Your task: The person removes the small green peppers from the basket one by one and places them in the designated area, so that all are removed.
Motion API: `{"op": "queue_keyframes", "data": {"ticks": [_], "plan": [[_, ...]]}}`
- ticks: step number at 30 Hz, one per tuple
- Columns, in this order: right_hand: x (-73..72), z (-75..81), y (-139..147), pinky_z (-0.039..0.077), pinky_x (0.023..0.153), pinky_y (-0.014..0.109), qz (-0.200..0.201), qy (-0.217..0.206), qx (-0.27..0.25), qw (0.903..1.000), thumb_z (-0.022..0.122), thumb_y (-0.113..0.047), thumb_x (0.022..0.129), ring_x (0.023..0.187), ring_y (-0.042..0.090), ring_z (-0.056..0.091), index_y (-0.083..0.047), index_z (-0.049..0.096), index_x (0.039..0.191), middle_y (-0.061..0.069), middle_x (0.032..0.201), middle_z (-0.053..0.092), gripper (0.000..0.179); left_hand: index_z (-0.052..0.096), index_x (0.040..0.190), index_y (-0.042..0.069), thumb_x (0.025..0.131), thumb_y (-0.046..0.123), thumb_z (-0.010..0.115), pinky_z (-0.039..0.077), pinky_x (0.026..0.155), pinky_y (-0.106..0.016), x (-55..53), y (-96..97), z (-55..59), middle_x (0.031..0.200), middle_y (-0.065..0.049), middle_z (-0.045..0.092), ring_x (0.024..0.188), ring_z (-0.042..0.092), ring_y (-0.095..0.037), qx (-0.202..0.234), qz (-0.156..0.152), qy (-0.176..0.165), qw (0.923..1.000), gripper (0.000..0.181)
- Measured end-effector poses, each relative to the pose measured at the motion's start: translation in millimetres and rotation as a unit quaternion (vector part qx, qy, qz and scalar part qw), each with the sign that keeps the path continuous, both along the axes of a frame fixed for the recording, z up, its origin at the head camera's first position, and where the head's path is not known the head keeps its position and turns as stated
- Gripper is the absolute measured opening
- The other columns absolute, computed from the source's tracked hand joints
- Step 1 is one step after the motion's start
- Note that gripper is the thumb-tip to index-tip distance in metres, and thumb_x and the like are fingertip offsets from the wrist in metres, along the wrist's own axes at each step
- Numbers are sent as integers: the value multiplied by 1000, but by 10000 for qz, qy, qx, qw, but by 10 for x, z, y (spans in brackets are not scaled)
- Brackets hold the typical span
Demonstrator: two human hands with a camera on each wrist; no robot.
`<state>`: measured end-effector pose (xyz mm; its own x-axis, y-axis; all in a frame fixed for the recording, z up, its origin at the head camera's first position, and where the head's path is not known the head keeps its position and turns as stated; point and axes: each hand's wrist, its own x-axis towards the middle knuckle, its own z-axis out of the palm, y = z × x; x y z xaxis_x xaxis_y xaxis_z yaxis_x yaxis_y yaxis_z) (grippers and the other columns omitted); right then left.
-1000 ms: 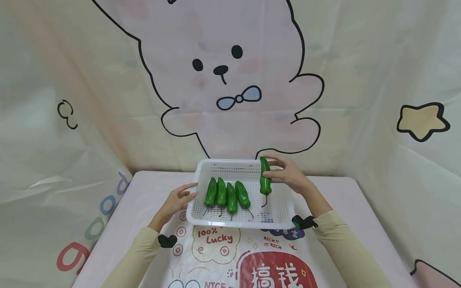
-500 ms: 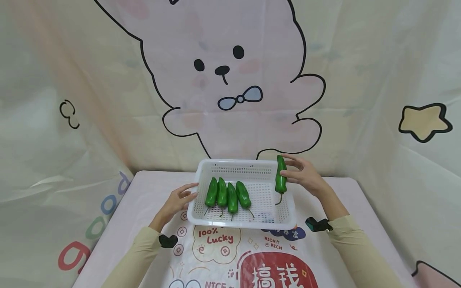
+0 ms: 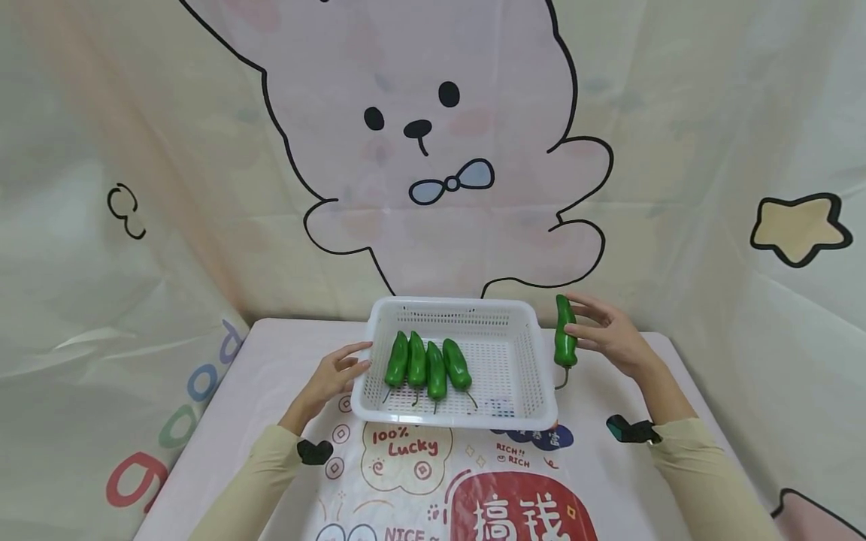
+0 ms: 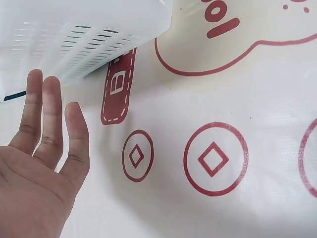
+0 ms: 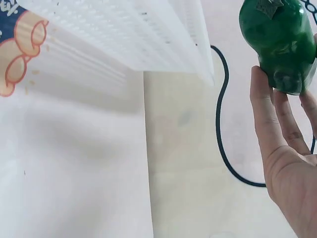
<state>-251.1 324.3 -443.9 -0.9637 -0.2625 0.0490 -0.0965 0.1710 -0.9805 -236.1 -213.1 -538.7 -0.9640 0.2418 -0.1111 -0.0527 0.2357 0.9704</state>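
In the head view, my right hand (image 3: pixel 612 338) pinches a green chili pepper (image 3: pixel 564 334) between thumb and fingers. The pepper is upright, stem down, just outside the right side of a white perforated plastic basket (image 3: pixel 453 423). Inside the basket, several more green peppers (image 3: pixel 436 373) lie side by side towards the left. My left hand (image 3: pixel 331 376) has its fingertips against the basket's left side. The left wrist view shows that hand's fingers (image 4: pixel 52 121) extended by the basket wall (image 4: pixel 99 29). From the right wrist, the held pepper (image 5: pixel 280 44) is partly cut off.
Under the basket is a table (image 3: pixel 257 361) with a printed white cover bearing red lettering. A hanging sheet with a cartoon bear (image 3: pixel 433 240) stands right behind it, and more sheets close off both sides.
My right hand has carried the pepper rightwards, from above the basket's right part to outside its right edge. My left hand and the other peppers have stayed put.
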Motion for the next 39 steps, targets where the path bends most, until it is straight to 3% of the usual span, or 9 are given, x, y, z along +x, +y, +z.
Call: {"op": "queue_keyframes", "data": {"ticks": [7, 15, 25, 31, 36, 39], "plan": [[-16, -103, 258, 57, 87, 31, -64, 164, -29, 9998, 67, -2, 98, 108, 16, 65, -5, 40, 155, 27, 143, 38, 63, 50, 151, 15, 100, 27, 68, 53, 93, -55, 9, 13, -7, 134, -24, 57, 119, 59, -39, -50, 45, -10, 10000, 55], [-72, -377, 470, 57, 85, 30, -125, 18, 118, 9999, 67, 0, 97, 109, 13, 63, -2, 37, 156, 26, 142, 40, 65, 51, 150, 17, 99, 33, 70, 52, 93, -56, -24, 14, -20, 136, -22, 57, 121, 58, -40, -117, 25, -6, 9999, 57], [-170, -757, 503, 56, 87, 31, -180, -229, 602, 9978, 74, -13, 96, 111, 13, 60, -4, 40, 154, 27, 147, 40, 68, 50, 151, 15, 100, 28, 69, 55, 90, -51, -13, 2, -32, 127, -21, 60, 112, 63, -35, 149, 12, -51, 9999, 56], [-207, -881, 473, 57, 86, 35, -238, -314, 807, 9960, 76, -16, 94, 114, 23, 57, -4, 41, 154, 28, 148, 40, 71, 51, 150, 15, 99, 29, 70, 56, 89, -49, -32, -20, -63, 125, -20, 61, 109, 64, -33, 135, 25, -14, 9999, 56], [-216, -978, 458, 57, 86, 34, -344, -429, 848, 9949, 78, -18, 93, 112, 22, 59, -4, 43, 153, 29, 147, 40, 71, 52, 149, 17, 99, 28, 70, 56, 88, -48, -29, -12, -58, 124, -20, 61, 109, 64, -33, 143, 1, -8, 9999, 54], [-223, -1021, 434, 57, 86, 34, -360, -412, 925, 9942, 78, -19, 92, 117, 30, 57, -4, 43, 152, 30, 147, 40, 71, 52, 149, 17, 99, 27, 69, 56, 88, -48, -31, -7, -54, 125, -20, 61, 110, 64, -34, 160, 7, -29, 9999, 53]]}}
